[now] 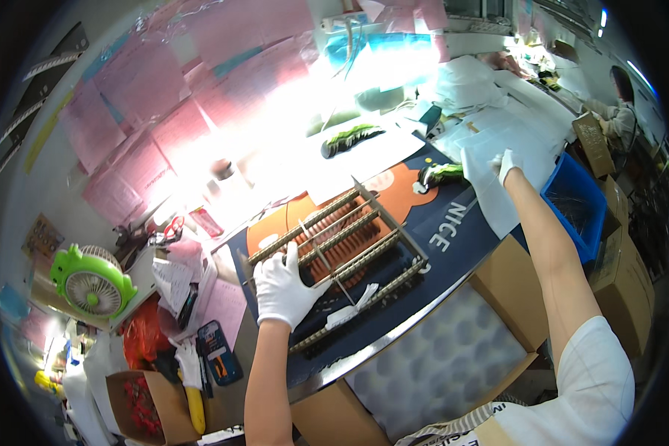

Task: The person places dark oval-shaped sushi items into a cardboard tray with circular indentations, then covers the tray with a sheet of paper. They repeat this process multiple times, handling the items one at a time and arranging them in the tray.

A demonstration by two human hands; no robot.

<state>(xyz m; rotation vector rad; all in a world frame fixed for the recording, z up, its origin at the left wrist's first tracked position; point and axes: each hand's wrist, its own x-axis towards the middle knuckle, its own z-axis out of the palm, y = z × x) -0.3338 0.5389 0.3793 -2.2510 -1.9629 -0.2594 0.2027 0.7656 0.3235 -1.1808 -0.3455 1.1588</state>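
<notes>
A metal rack (339,224) with several ridged parallel bars lies on a dark printed mat (362,329). My left hand (281,290), in a white glove, holds the rack's left end, thumb stretched along it. Across the bars runs a thin rod, with a white strip (343,316) near its lower end. My right hand (506,164), also gloved, is at a thin white sheet (488,203) to the right; its fingers are too small to tell whether they grip it. Near that sheet sits a green and black bundle (443,174).
Another green and black bundle (351,139) lies on white paper behind the rack. A green fan (92,287), a phone (219,352) and a carton of red pieces (145,404) stand left. Right is a blue bin (574,206). An open carton (435,357) sits below the table edge.
</notes>
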